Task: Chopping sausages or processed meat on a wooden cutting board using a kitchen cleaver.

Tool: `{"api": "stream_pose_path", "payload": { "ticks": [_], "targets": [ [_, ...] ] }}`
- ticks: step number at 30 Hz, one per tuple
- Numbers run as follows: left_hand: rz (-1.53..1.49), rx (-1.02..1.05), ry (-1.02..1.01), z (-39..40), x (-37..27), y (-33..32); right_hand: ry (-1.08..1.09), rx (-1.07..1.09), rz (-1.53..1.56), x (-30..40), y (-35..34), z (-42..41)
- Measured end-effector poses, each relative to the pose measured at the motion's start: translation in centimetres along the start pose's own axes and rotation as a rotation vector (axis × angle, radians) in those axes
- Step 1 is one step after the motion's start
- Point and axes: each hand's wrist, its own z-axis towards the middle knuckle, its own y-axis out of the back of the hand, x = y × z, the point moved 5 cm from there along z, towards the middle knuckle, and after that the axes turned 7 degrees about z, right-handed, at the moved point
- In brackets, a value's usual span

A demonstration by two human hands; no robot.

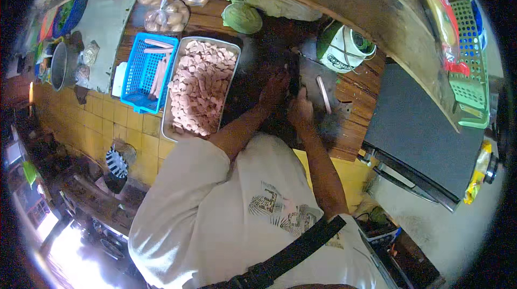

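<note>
My left hand (276, 88) is over a dark, shadowed area at the middle of the wooden table, fingers reaching away from me; what it touches is lost in shadow. My right hand (301, 108) is just to its right, with its fingers curled, and I cannot tell what is in it. Right of that hand a long pale sausage-like stick (324, 94) lies on a dark board. To the left stands a metal tray (166, 121) heaped with sliced pinkish pieces (202, 83). Beside it, a blue plastic basket (135, 69) holds several similar sticks.
Knotted plastic bags of eggs (167, 15) and a cabbage (242, 17) lie at the back. A white container (343, 53) with a cord around it stands back right. A wooden shelf (387, 14) overhangs the table. A dark grey flat surface (424, 119) is at right.
</note>
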Motion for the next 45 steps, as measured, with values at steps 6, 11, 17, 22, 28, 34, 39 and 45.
{"api": "stream_pose_path", "payload": {
  "ticks": [6,11,17,22,28,34,39,45],
  "targets": [
    [0.064,0.073,-0.102,0.4,-4.1,2.3,-0.063,-0.063,-0.235,-11.2,-4.1,0.7],
    [0.007,-0.078,0.006,-0.2,-2.3,2.2,0.004,0.015,-0.116,-5.0,-2.4,0.2],
    [-0.007,-0.026,-0.059,0.7,-3.4,0.6,0.147,-0.174,-0.248,-14.1,-6.6,2.3],
    [-0.082,0.15,0.145,-0.7,-2.5,1.9,-0.003,0.027,-0.106,-6.3,-2.5,0.2],
    [0.07,0.034,0.004,0.3,-1.8,-5.3,0.207,-0.176,-0.173,-10.6,-5.2,-0.2],
    [0.286,-0.04,-0.174,0.3,-1.5,-4.1,0.129,-0.117,-0.137,-2.9,-0.7,1.0],
    [-0.056,-0.294,-0.066,-0.8,-2.4,0.6,-0.069,-0.033,-0.122,-5.1,-1.5,-1.9],
    [0.445,-0.621,-0.171,-2.3,-4.9,-2.2,0.086,-0.237,-0.33,-13.9,-4.5,0.0]
  ]
}}
